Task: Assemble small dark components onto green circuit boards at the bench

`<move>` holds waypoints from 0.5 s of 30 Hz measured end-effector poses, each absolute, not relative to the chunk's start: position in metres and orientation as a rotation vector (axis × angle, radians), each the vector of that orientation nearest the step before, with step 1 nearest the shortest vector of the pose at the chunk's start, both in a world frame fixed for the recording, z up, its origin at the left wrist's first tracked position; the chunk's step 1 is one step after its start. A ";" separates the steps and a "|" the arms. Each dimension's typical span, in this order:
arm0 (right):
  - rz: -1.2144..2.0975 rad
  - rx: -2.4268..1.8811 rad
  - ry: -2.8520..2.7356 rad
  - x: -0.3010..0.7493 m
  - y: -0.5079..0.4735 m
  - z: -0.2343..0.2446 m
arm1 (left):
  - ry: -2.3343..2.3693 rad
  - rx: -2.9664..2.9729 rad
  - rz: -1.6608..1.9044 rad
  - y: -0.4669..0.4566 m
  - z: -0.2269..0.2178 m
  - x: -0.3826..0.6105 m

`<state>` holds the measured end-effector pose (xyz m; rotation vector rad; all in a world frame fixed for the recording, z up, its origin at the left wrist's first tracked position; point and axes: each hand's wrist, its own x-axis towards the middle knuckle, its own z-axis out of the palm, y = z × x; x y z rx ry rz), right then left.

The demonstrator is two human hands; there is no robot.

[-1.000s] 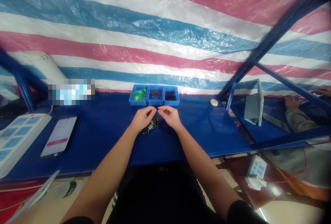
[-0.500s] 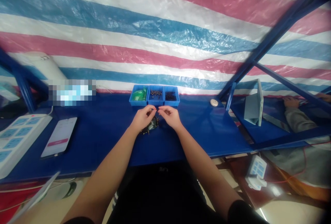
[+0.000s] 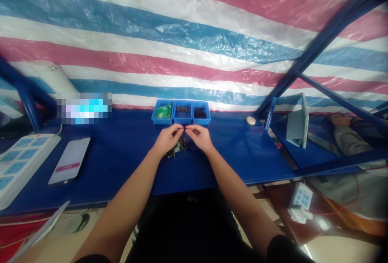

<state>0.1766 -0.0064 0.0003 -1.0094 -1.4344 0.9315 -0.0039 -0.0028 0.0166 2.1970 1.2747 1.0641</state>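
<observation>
Both bare forearms reach forward over a blue bench (image 3: 121, 166), the left hand (image 3: 167, 138) and right hand (image 3: 198, 137) raised and close together at its far side. Each grip is drawn into a tight pinch, thumb against fingertips, the two pinches almost meeting just in front of a blue three-compartment tray (image 3: 182, 119); any part held there is too small to make out. Directly beneath the hands, touching neither so far as the view shows, lies a small dark heap of mixed parts (image 3: 178, 148) with green among it. The tray's left compartment has green packets (image 3: 162, 111), the middle small dark pieces with pale ends (image 3: 182, 110), the right a dark tangle (image 3: 200, 113). The step in hand looks like fine fingertip work on some small piece above the heap, and the next move appears to call for a steady pinch with both hands kept close. Off to the left lie a white power strip (image 3: 24, 162) and a phone (image 3: 69, 160). To the right stand a pale blue folder (image 3: 295, 125) and, farther off, a co-worker's hand (image 3: 340, 119) and grey sleeve (image 3: 351, 141). Striped tarpaulin (image 3: 194, 40) hangs behind.
</observation>
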 end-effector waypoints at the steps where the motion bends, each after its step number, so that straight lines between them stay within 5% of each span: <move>1: 0.930 -1.007 -1.438 0.177 -0.007 0.001 | 1.277 2.202 1.059 -0.003 0.017 -0.004; 15: 0.912 -1.002 -1.452 0.177 -0.006 0.000 | 1.252 2.193 1.090 -0.001 0.014 -0.004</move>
